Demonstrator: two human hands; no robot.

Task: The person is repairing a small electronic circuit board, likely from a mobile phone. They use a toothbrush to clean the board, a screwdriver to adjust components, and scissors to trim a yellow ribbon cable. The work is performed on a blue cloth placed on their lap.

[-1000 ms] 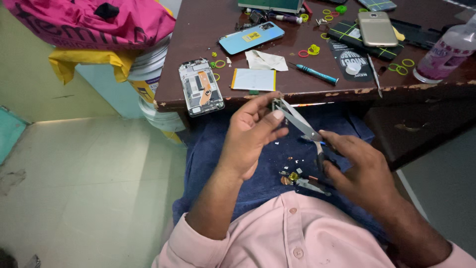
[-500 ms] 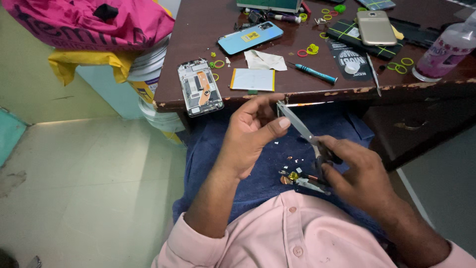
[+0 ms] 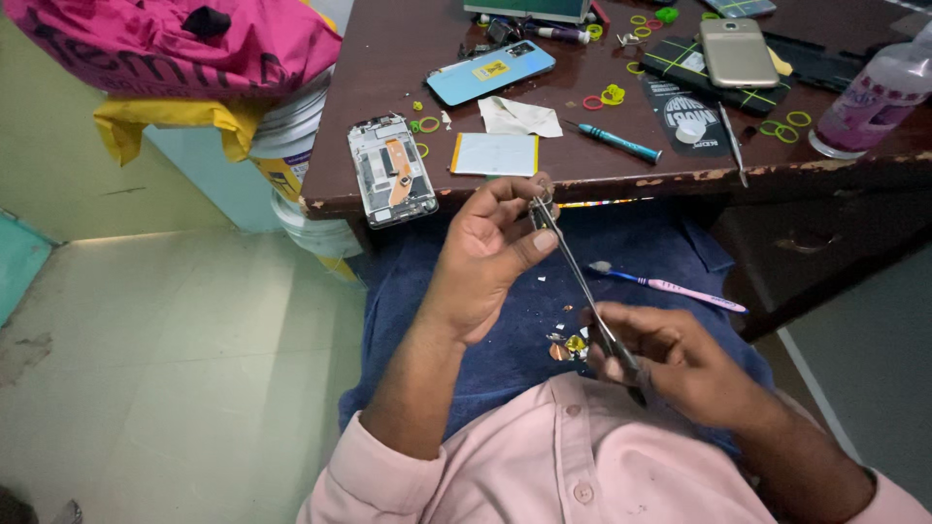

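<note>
Left hand raised over the lap, thumb and fingers closed in a pinch on a small metal part — too small to identify with any certainty, possibly a bracket or clip. Right hand lower and nearer the body, fingers clamped round the handle end of long tweezers, tips angled up to meet the pinched part. Held up near eye level, apparently for a steadier, closer look at fine work. Beneath both hands, a blue cloth spread across the lap, catching loose bits — gold and silver scraps just beside the right hand. Pink toothbrush lying on the cloth, near the tweezers, within easy reach. Beyond, the chipped front edge of a dark wooden table, close above the left hand, leaving little room to lift further. On the table: an opened phone frame overhanging the edge, a white battery, a blue phone, a teal screwdriver, a gold phone, scattered green and yellow rings. At far right, a spray bottle. To the left, open pale floor and a white bucket draped with yellow and pink cloth.
</note>
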